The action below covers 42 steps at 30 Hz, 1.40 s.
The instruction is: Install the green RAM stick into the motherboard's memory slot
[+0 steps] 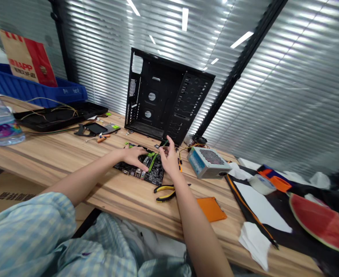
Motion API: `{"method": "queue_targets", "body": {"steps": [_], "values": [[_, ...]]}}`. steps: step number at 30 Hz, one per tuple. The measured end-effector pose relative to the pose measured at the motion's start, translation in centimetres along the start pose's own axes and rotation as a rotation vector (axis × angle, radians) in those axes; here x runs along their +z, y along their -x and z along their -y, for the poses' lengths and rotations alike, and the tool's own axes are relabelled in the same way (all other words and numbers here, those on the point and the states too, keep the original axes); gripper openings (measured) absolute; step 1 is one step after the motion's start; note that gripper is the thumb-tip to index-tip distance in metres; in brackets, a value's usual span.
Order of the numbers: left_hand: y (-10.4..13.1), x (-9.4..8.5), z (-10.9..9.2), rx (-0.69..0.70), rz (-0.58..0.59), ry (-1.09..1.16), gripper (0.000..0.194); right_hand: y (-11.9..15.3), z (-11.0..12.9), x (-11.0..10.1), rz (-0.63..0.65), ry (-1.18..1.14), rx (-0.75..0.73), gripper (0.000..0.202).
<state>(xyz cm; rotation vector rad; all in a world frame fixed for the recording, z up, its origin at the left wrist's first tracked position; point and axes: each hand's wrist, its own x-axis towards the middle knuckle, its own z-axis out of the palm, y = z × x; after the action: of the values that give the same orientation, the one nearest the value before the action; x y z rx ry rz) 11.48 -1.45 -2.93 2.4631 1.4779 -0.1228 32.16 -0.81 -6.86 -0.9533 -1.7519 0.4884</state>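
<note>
A black motherboard (154, 175) with bright green slots lies flat on the wooden table before me. My left hand (135, 157) rests over its left part, with thumb and fingers spread. At the board's right edge is my right hand (169, 159), index finger stretched up and thumb apart from it. A small dark piece shows near those fingertips; whether they touch it I cannot make out. Yellow-and-black pliers (164, 187) lie just below the board, partly hidden by my right forearm. Behind the board stands an open black computer case (163, 100).
Right of the board sit a power supply (208, 161) and an orange plate (211, 209). Farther right are a watermelon slice (319, 223), a tape roll (261, 184) and tissues. Leftward are a water bottle (2, 123), a black panel (62, 115) and a blue bin (42, 90).
</note>
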Motion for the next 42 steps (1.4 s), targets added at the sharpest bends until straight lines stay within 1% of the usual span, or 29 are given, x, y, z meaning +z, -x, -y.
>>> {"method": "queue_targets", "body": {"steps": [4, 8, 22, 28, 34, 42], "values": [[0.0, 0.0, 0.0, 0.005, 0.000, 0.001, 0.105, 0.1, 0.2, 0.1, 0.023, 0.051, -0.051, 0.058], [0.2, -0.1, -0.2, -0.002, 0.002, 0.000, 0.105, 0.1, 0.3, 0.0, 0.016, 0.056, -0.072, 0.058], [0.0, -0.1, -0.1, -0.001, 0.005, 0.008, 0.106, 0.1, 0.4, -0.1, 0.023, 0.065, -0.058, 0.059], [-0.1, 0.2, 0.2, 0.001, 0.000, 0.026, 0.108, -0.1, 0.0, -0.1, 0.019, 0.049, -0.015, 0.060], [-0.1, 0.1, 0.1, -0.005, 0.001, 0.015, 0.109, -0.2, -0.5, -0.2, -0.013, 0.024, 0.019, 0.061], [-0.1, 0.2, 0.3, 0.008, -0.001, 0.010, 0.108, 0.1, 0.9, 0.3, 0.090, 0.143, -0.055, 0.061]]}}
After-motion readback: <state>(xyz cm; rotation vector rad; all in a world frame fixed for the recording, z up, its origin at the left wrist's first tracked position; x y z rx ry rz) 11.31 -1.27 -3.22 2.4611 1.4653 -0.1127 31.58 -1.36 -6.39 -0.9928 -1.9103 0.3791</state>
